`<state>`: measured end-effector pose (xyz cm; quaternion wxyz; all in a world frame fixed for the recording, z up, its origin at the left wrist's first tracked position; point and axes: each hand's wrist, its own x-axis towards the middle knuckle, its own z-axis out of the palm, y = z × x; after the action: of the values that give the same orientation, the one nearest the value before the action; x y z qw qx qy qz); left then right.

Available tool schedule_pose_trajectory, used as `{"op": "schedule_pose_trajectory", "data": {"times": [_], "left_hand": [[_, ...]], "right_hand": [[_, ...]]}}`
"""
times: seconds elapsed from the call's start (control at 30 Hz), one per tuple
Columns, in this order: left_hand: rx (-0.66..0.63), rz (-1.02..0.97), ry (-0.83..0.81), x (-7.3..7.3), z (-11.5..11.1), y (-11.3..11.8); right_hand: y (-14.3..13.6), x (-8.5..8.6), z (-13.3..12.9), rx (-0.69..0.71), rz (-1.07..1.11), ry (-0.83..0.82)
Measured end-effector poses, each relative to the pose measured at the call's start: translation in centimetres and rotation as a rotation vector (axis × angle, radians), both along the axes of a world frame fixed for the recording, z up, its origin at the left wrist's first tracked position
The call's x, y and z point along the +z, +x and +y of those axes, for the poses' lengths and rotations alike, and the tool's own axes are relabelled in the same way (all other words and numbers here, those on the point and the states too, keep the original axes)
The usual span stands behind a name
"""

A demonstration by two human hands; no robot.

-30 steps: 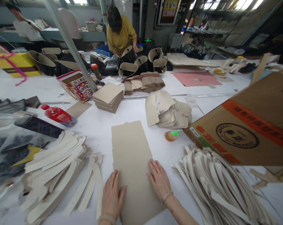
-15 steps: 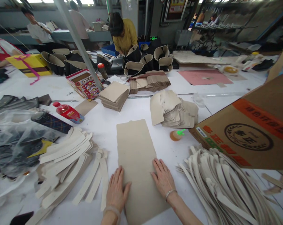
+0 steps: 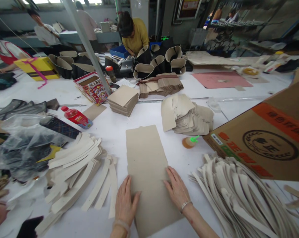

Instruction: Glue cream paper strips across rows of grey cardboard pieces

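The left hand (image 3: 125, 202) lies flat and unclenched, thumb spread, along one edge of the beige sheet (image 3: 149, 162). The right hand (image 3: 177, 190), likewise loose, touches the opposite edge.

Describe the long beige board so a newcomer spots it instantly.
On the white table, left of the large cardboard carton, the long beige board lies flat. The left hand and the right hand rest at its long edges. Its broad, roughly rectangular shape sets it apart from the narrow, heaped strips on either side.
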<state>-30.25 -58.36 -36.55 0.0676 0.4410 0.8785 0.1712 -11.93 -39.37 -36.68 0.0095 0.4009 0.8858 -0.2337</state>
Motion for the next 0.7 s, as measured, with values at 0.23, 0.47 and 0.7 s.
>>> {"op": "schedule_pose_trajectory", "data": {"times": [0.23, 0.47, 0.7], "left_hand": [[-0.087, 0.165, -0.065, -0.2, -0.8, 0.4], [-0.159, 0.265, -0.101, -0.6, -0.2, 0.8], [-0.168, 0.278, -0.116, -0.5, -0.1, 1.1]], "right_hand": [[-0.3, 0.6, -0.2, 0.081, -0.089, 0.013], [-0.9, 1.0, -0.8, 0.139, -0.13, 0.044], [-0.3, 1.1, -1.2, 0.148, -0.121, 0.047]]}}
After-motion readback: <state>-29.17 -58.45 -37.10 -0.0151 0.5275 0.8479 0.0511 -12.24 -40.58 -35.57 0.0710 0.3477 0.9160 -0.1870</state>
